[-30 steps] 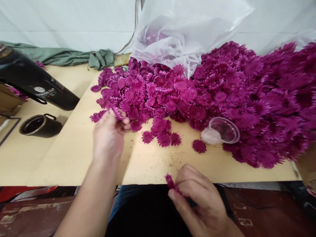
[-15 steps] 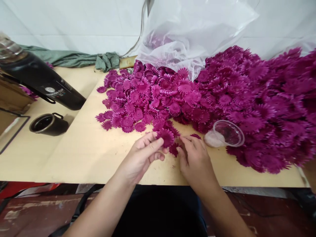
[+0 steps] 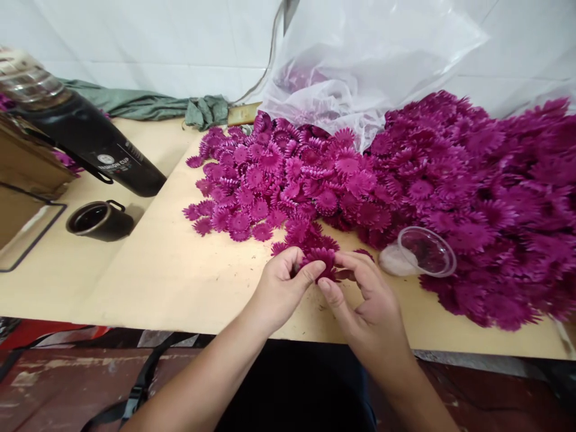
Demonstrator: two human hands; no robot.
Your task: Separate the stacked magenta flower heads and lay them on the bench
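Between my hands, just above the tabletop, is a purple artificial flower head (image 3: 320, 259) with narrow pointed petals. My left hand (image 3: 276, 294) pinches its left side, the thumb lying across the front. On the other side my right hand (image 3: 373, 306) closes its thumb and fingertips on the right edge of the bloom; whether it also holds a second layer is hidden. More loose purple flower heads (image 3: 301, 231) lie right behind my fingers, at the near edge of a large heap (image 3: 333, 174).
A clear plastic cup (image 3: 427, 252) with whitish stuff in it lies tipped right of my right hand. At left are a black mug (image 3: 105, 222) and a tilted black bottle (image 3: 103, 141). A clear plastic bag (image 3: 360, 66) stands behind the heap on the table (image 3: 148, 270).
My right hand has come up from the tabletop beside the flower heads and now meets the flower in my left hand. The view has shifted slightly left.
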